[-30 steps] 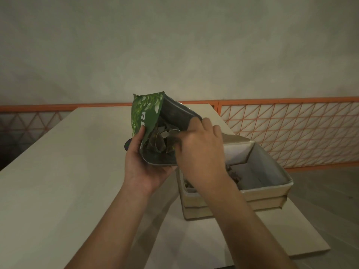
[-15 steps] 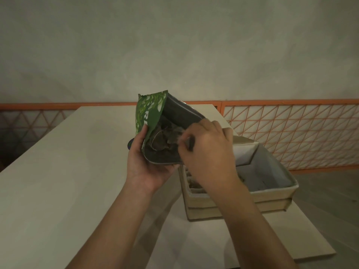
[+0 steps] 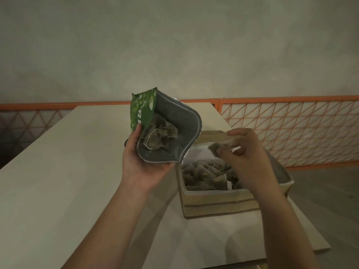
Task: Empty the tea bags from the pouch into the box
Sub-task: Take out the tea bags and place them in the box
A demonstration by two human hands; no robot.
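Left hand point(image 3: 143, 164) gripping green foil pouch point(image 3: 165, 129), mouth open; right hand point(image 3: 242, 158) pinching pyramid tea bag point(image 3: 216, 149) directly above open cardboard box point(image 3: 217, 199).

bare workroom: plain wall point(image 3: 174, 45), pale table point(image 3: 58, 171), orange lattice railing point(image 3: 291, 131).

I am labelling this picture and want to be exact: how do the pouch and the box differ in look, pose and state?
The pouch is green outside with a grey lining; the box is plain beige cardboard.
The pouch is held up, tilted, by the left hand; the box rests on the table.
The pouch holds only a few tea bags; the box holds a larger pile.
Both are open.
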